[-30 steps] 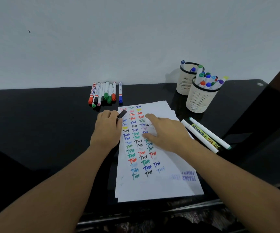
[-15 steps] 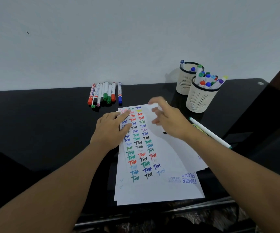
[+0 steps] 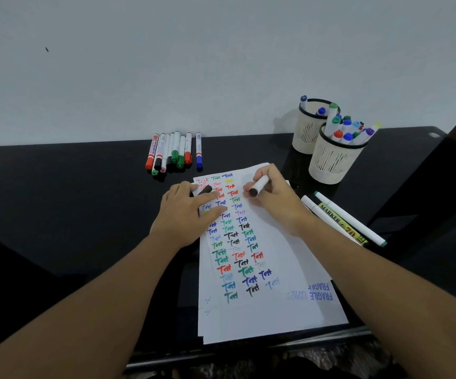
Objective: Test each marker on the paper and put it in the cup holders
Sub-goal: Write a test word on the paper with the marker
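A stack of white paper [image 3: 276, 313] lies on the black table, covered with rows of coloured "Test" marks. My left hand [image 3: 184, 214] rests on the paper's left edge and holds a black marker cap [image 3: 205, 190] between its fingers. My right hand [image 3: 280, 206] grips a white marker [image 3: 260, 185] over the top of the sheet, its dark end pointing left and down at the paper. Two cream mesh cup holders [image 3: 330, 165] stand at the back right, both holding several markers.
A row of several capped markers [image 3: 172, 151] lies behind the paper by the wall. A few more markers, one with a yellow label [image 3: 340, 222], lie right of the paper. The table's front edge [image 3: 248, 348] runs just below the sheet.
My right hand moved from the right side of the sheet to its top and now grips the white marker over the paper. The upper sheet settled flat. My left hand slid slightly onto the paper.
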`<state>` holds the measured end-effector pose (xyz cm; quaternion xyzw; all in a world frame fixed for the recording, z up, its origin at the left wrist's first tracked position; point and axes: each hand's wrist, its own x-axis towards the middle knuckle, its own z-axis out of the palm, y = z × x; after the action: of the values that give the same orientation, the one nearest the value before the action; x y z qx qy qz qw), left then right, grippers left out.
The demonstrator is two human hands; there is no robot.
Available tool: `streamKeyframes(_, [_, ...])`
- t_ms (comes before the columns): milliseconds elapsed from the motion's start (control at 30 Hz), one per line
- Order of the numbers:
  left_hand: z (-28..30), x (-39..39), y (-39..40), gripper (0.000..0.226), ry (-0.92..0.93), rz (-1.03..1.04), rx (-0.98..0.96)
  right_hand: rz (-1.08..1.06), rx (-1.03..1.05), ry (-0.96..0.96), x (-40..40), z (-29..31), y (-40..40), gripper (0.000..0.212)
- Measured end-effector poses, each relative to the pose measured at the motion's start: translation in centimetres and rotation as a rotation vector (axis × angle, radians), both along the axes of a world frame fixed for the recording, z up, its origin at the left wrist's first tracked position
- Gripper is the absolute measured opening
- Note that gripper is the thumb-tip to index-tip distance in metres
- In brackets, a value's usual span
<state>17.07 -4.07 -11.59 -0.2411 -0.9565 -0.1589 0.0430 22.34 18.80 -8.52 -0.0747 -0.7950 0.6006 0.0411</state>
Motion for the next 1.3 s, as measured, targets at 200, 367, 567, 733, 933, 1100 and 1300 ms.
streamKeyframes(200, [0.6,0.0,0.4,0.085,-0.092,-0.012,-0.080,-0.073,0.086,0.095,-0.8,0.6,-0.2,0.033])
streamKeyframes(367, [0.7,-0.3,0.7,0.084,-0.157,-0.026,-0.177,-0.169,0.173,0.119,-3.4,0.3,0.1,0.010])
streamKeyframes(567, [0.9,-0.3,0.8,0.082,-0.167,-0.015,-0.160,-0.209,0.156,0.114,-4.8,-0.8,0.1,0.008])
streamKeyframes(733, [1.2,0.2,0.6,0.084,-0.161,-0.001,-0.079,-0.183,0.186,0.118,-4.5,-1.2,0.4,0.013])
streamKeyframes(933, [1.1,0.2,0.6,0.078,-0.146,-0.002,-0.049,-0.196,0.165,0.112,-5.6,-0.3,0.3,0.017])
streamKeyframes(1100, [0.9,-0.2,0.5,0.085,-0.184,0.002,-0.045,-0.180,0.234,0.054,-5.6,-1.3,-0.2,0.016])
streamKeyframes(1300, [0.7,-0.2,0.4,0.084,-0.164,0.005,-0.036,-0.173,0.280,-0.022,-6.0,-1.4,-0.2,0.033])
